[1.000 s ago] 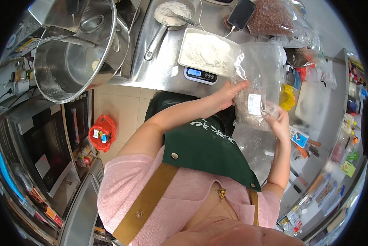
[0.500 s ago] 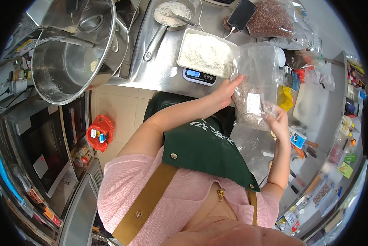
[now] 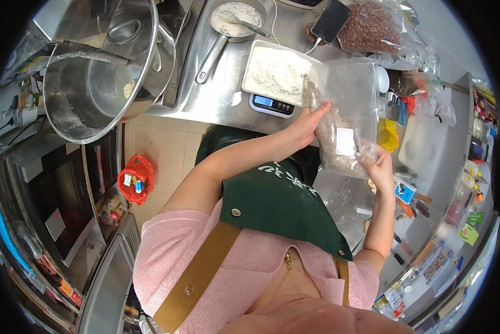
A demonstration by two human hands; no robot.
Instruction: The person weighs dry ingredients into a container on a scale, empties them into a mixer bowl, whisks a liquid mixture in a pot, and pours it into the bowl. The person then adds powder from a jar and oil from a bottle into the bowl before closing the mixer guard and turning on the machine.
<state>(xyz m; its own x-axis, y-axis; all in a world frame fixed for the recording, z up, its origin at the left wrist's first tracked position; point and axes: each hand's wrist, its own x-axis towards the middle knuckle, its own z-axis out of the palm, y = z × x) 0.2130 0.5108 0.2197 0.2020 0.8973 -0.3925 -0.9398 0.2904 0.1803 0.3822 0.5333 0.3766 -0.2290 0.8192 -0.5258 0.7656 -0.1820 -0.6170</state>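
Note:
A clear plastic bag holds a brownish, coarse flour-like meal and carries a white label. My left hand grips its left side, near the open end. My right hand pinches the lower right corner. Tilted, the bag rests its mouth over the right edge of a white tray of white flour. A streak of the brownish meal reaches that mouth; whether any has fallen into the tray I cannot tell. Beneath the tray is a digital scale with a lit display.
A steel pan with white powder and a whisk stands behind the tray. To the left is a large steel mixing bowl. A phone and a bag of reddish-brown bits lie at the back right.
The brownish meal has slid up inside the bag toward its mouth at the tray's edge. Both hands keep nearly the same place and grip.

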